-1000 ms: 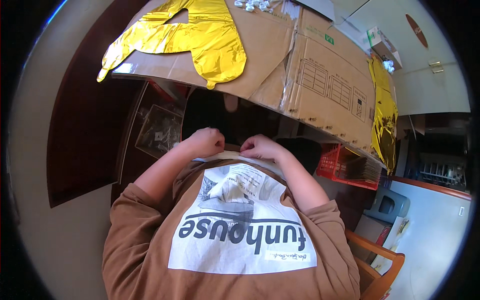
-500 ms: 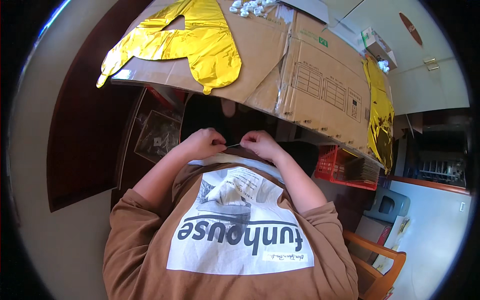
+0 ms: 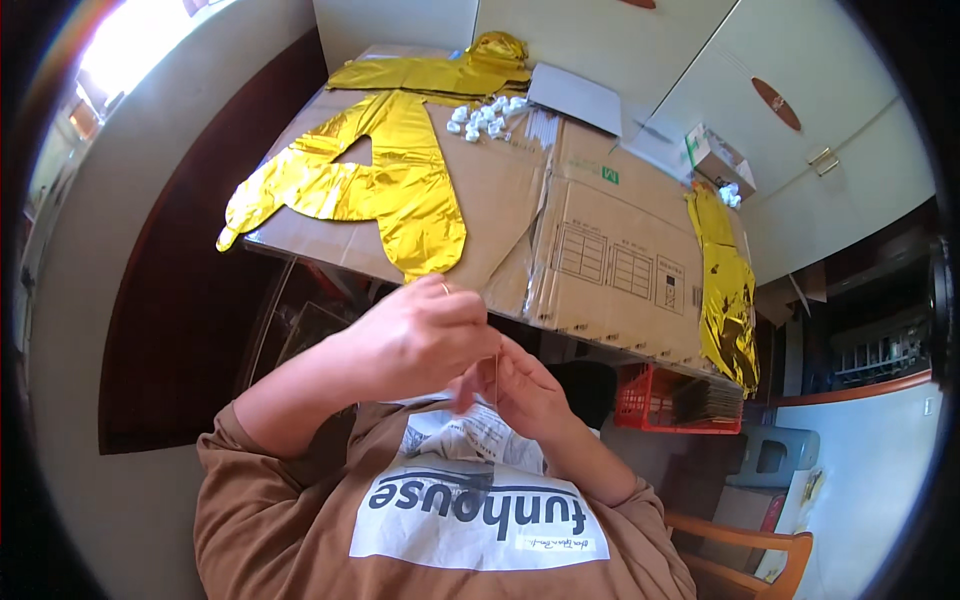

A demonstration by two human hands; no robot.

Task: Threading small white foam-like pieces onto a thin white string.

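Observation:
In front of my chest my two hands work close together. My left hand (image 3: 415,335) is raised, its fingers curled in a pinch with a ring on one of them. Just below and to its right is my right hand (image 3: 530,390), fingers bent and pressed together. A thin pale strand (image 3: 497,378) runs down from the left fingertips across the right fingers; whether it is a thread or a thin straw cannot be made out. Beyond my hands, a gold foil letter A balloon (image 3: 400,185) lies flat on the cardboard-covered table (image 3: 490,220), its lower tip near my left hand.
Small white pieces (image 3: 485,120) lie in a heap beside a grey flat panel (image 3: 575,98). More gold foil (image 3: 425,75) rests at the back, and another sheet of foil (image 3: 728,300) hangs over the right edge. A red crate (image 3: 635,398) and wooden chair (image 3: 770,545) stand right.
Both hands have risen from my waist toward the table edge and come together, the left now higher than the right. The view has tilted up, showing more of the table's back.

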